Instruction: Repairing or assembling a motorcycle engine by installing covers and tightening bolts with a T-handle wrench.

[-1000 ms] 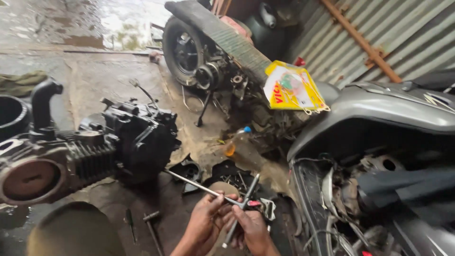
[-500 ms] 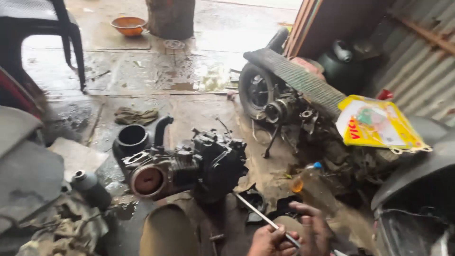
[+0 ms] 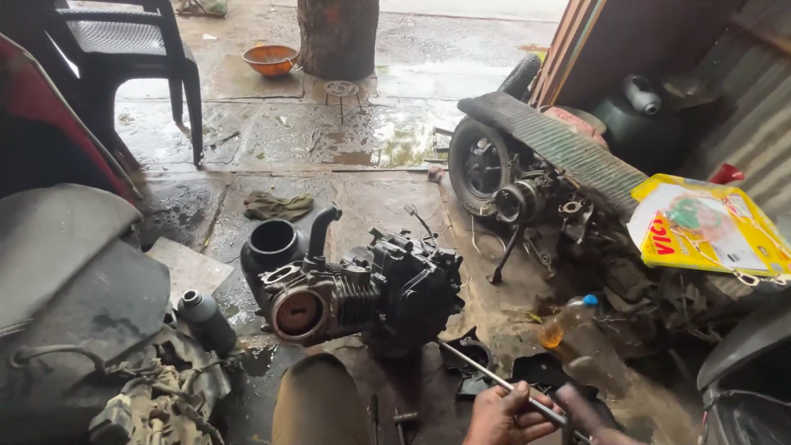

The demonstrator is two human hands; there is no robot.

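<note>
Change: view has swung left since a moment ago; engine (image 3: pixel 362 288) now sits centre.
Left hand (image 3: pixel 503 416): fingers closed around long metal rod (image 3: pixel 494 377), at 5 o'clock from engine.
Right hand (image 3: pixel 589 416): still on rod's near end, grip unclear.

Both hands low, left hand (image 3: pixel 504 414) curled, right hand (image 3: pixel 595 422) blurred

Soft daylight is admitted from twelve o'clock, where glare is thrown off the wet pavement (image 3: pixel 387 136). Toward six o'clock the scene is dimmed. Slight blur is seen at five o'clock; shadows are kept diffuse.
</note>
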